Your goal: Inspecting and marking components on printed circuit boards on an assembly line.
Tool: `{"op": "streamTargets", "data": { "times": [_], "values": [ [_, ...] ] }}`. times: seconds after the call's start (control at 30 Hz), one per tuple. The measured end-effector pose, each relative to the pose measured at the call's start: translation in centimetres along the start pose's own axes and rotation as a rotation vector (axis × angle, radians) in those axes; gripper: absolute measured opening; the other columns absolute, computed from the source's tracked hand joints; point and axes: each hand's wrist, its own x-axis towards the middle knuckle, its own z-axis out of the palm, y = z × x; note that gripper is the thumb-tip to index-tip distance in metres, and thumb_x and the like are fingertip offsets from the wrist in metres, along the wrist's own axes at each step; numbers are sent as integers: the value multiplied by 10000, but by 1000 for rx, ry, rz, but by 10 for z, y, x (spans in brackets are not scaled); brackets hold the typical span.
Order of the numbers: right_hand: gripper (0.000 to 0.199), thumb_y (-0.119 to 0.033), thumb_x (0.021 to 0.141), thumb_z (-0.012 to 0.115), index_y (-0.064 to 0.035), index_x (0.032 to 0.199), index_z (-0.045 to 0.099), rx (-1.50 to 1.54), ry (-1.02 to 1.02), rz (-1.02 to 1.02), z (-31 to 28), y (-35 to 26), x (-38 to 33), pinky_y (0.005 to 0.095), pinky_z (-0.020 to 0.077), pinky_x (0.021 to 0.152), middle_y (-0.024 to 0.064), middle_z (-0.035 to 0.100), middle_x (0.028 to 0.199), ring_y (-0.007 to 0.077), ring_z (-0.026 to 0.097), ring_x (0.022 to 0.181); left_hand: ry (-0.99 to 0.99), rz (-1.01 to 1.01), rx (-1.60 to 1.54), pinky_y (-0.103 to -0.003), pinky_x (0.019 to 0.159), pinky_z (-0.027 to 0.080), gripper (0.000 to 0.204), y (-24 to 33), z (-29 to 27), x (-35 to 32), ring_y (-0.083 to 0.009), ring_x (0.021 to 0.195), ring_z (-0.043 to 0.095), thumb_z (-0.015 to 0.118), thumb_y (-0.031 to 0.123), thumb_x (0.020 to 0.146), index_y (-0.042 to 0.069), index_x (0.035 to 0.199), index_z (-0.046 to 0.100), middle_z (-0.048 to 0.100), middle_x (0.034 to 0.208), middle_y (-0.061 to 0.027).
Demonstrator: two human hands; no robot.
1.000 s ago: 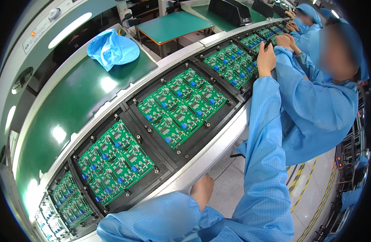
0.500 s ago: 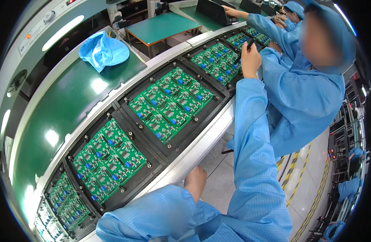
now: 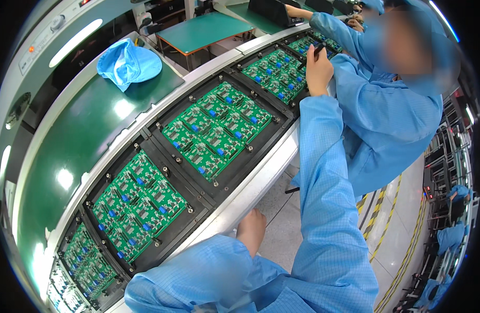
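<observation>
My right hand (image 3: 319, 73) is stretched far forward, over the right edge of a green circuit board panel (image 3: 275, 75). Its fingers are closed around a slim black pen-shaped tool (image 3: 318, 49); the exact kind is unclear. Blue components dot the panel, which sits in a black frame. Down by the near metal rail (image 3: 266, 169), my left hand (image 3: 252, 229) is curled closed, and whatever its fingers might hold is hidden. Closer to me lie two more panels, a middle one (image 3: 217, 130) and a left one (image 3: 139, 206), each in its own black carrier.
A blue cap (image 3: 128, 65) rests on the green surface (image 3: 68, 141) beyond the line. Close on my right, a person in blue workwear (image 3: 391, 125) reaches toward a black bin (image 3: 274, 13). A green-topped table (image 3: 203, 32) stands at the back. Striped floor tape (image 3: 378, 219) runs at right.
The whole view has shifted slightly, so the panels and cap appear a little further left and up. My right hand still grips the black tool; my left stays curled near the rail.
</observation>
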Motion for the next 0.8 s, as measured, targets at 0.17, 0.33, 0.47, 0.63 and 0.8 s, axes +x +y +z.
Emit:
{"op": "streamTargets", "data": {
  "times": [0.17, 0.33, 0.47, 0.63, 0.8],
  "values": [
    [279, -313, 842, 564, -60, 727, 548, 187, 86, 15, -15, -19, -27, 369, 389, 464, 86, 535, 526, 275, 540, 479, 30, -6, -53, -350, 860, 322, 247, -1, 5, -4, -200, 932, 534, 470, 167, 799, 80, 989, 600, 597, 949, -65],
    [303, -319, 834, 575, -49, 706, 524, 162, -59, -96, -1, -10, -23, 387, 392, 463, 111, 540, 536, 310, 542, 496, 68, 22, -7, -350, 874, 316, 257, -2, 4, -3, -209, 925, 530, 468, 167, 800, 75, 1005, 594, 590, 954, -75],
    [321, -327, 834, 573, -44, 695, 512, 208, -24, -37, 0, -15, -26, 390, 391, 463, 119, 539, 540, 322, 543, 504, 51, 10, -14, -354, 876, 316, 255, -4, 3, -5, -215, 932, 526, 468, 167, 802, 73, 1004, 592, 587, 963, -79],
    [313, -311, 845, 566, -35, 705, 520, 222, -83, -42, -5, -14, -24, 373, 393, 461, 123, 537, 543, 301, 536, 485, 24, 26, 10, -357, 870, 320, 249, -5, -5, -7, -217, 932, 528, 466, 166, 805, 74, 998, 593, 589, 960, -79],
    [250, -251, 853, 575, -32, 735, 542, 352, 43, -62, -15, -33, -33, 312, 377, 444, 80, 533, 527, 185, 518, 450, 36, 7, -15, -351, 860, 324, 237, -3, 3, -5, -213, 930, 533, 469, 167, 805, 77, 988, 591, 592, 945, -69]
  ]
}}
